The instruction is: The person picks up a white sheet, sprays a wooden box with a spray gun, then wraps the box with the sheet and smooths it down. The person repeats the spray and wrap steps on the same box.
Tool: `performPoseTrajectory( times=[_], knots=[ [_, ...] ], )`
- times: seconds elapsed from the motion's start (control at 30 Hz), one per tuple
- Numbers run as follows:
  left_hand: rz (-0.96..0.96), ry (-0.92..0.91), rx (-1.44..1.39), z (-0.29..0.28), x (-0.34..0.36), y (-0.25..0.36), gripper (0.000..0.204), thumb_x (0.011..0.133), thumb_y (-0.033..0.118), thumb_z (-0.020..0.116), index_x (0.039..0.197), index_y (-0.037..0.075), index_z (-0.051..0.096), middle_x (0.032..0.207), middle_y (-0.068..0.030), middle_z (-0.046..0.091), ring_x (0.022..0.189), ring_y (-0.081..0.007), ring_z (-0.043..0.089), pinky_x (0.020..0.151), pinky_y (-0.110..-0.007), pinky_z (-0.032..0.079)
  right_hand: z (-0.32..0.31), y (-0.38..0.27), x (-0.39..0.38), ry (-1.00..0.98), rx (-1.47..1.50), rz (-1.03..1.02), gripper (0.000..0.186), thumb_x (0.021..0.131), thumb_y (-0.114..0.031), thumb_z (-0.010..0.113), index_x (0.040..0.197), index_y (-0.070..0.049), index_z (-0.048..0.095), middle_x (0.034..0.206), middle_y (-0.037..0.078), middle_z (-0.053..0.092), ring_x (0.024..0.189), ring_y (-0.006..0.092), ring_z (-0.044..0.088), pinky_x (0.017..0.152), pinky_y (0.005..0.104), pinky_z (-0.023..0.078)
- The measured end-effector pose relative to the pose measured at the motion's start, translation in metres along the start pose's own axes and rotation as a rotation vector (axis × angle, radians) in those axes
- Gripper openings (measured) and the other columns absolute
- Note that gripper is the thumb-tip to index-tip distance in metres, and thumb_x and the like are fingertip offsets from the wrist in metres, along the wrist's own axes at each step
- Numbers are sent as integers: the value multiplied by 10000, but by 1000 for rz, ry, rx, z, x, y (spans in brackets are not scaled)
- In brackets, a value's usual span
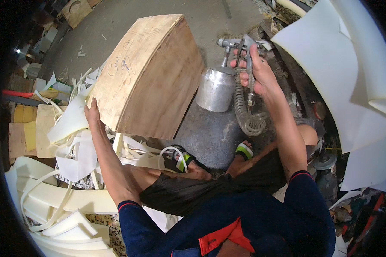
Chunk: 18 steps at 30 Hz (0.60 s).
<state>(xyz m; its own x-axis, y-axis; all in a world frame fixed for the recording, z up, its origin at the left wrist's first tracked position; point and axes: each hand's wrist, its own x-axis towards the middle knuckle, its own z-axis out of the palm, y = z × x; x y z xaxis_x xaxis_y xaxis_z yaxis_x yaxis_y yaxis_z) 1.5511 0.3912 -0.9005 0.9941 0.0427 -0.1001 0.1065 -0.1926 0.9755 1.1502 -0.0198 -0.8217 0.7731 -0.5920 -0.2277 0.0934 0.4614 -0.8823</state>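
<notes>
Right hand (255, 70) grips the spray gun (238, 47), left hand (92, 113) rests flat and open on the curved plywood form (148, 75), so probably best holding it steady and spraying evenly.

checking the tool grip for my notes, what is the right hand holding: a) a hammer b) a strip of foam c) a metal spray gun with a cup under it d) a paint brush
c: the right hand is wrapped around the grip of a metal spray gun, its silver cup hanging below and a coiled hose trailing down, while the left hand rests on the edge of the wooden block.
</notes>
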Motion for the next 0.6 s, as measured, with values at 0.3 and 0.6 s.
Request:
performPoseTrajectory(
  times=[0.3, 0.6],
  knots=[
    [-20, -59, 312, -32, 93, -20, 974, 857, 461, 677, 1465, -142, 215, 1443, -279, 430, 1301, -332, 481, 1060, -369, 391, 4, 18, 44, 64, -44, 52, 689, 933, -648, 484, 1154, 0, 562, 790, 88, 582, 488, 102, 442, 402, 269, 360],
    [-249, -375, 79, -55, 172, -41, 631, 955, 494, 523, 1204, -76, 630, 1141, -187, 669, 1021, -240, 634, 929, -334, 453, -25, 51, 52, 136, -149, 187, 637, 946, -650, 450, 1181, -73, 582, 784, 31, 602, 488, 79, 423, 423, 257, 364]
  ],
)
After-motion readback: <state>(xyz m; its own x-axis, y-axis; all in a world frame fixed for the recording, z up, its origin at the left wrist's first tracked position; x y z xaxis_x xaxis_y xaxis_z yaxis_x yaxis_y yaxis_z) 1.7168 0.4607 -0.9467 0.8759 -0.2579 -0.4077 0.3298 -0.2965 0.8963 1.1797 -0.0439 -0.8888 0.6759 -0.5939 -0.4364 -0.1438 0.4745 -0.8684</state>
